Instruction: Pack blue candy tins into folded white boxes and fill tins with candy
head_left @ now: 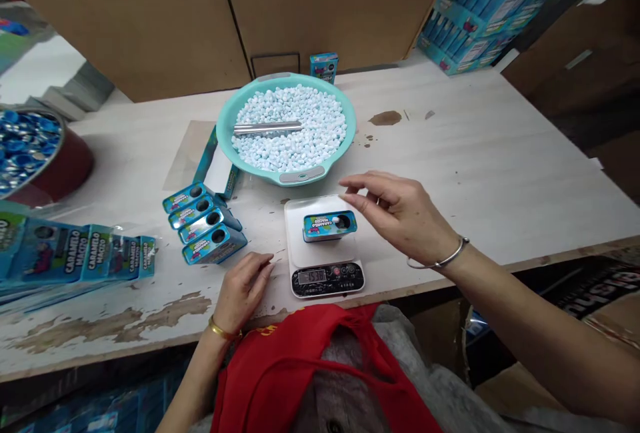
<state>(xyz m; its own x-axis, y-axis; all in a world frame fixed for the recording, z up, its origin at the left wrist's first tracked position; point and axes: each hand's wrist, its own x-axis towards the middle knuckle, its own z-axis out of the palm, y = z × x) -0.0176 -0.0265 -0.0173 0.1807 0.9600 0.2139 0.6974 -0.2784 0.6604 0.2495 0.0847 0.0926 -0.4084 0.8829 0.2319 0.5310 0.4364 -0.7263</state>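
A small blue candy box [327, 225], marked CARAMELO MACIZO, lies on the white plate of a digital scale [295, 249]. Its top has a round dark hole with a pale piece at the edge. My right hand [387, 203] hovers above the scale's right side, thumb and forefinger slightly apart, with nothing visible between them. On the table left of the scale rests my left hand [245, 289], holding nothing, its fingers loosely stretched. Several similar blue boxes [213, 246] stand in a row beyond it. Behind the scale, a turquoise basin [225, 133] holds pale candies [290, 146] and a metal scoop [267, 127].
Flat printed cartons [75, 249] lie at the left, near a dark red bowl [75, 159] of blue shiny pieces. Large cardboard boxes [325, 16] stand along the back. Packed blue display boxes [475, 19] are stacked at the back right. One blue box [324, 69] stands behind the basin.
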